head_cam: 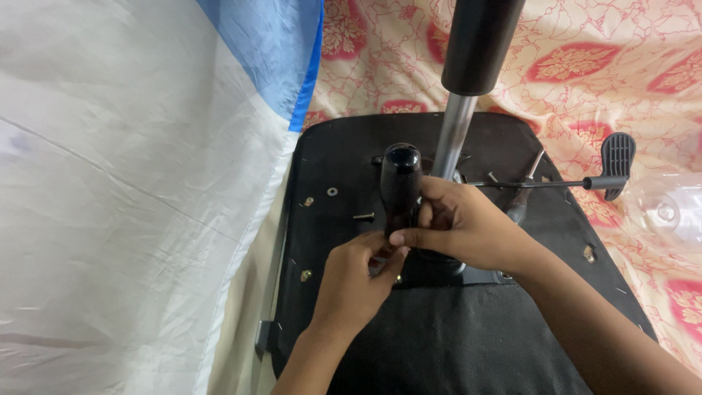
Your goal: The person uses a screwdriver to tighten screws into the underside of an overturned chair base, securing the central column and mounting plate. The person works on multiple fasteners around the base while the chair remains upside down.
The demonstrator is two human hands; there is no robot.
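An upturned black chair seat (344, 153) lies in front of me, its metal gas cylinder (453, 135) rising toward the camera with a black sleeve (479, 44) on top. My right hand (461, 227) grips the lower part of a black-handled screwdriver (400, 183) standing upright near the cylinder's base. My left hand (355, 274) pinches at the screwdriver's tip just below, against the seat's mounting plate. What the tip touches is hidden by my fingers. A loose bolt (363, 216) and a washer (333, 192) lie on the seat to the left.
A black adjustment lever (610, 175) sticks out to the right of the mechanism. A white and blue cloth (131, 183) covers the left. A floral red and cream sheet (585, 73) lies under the seat. Clear plastic (669, 212) is at the right edge.
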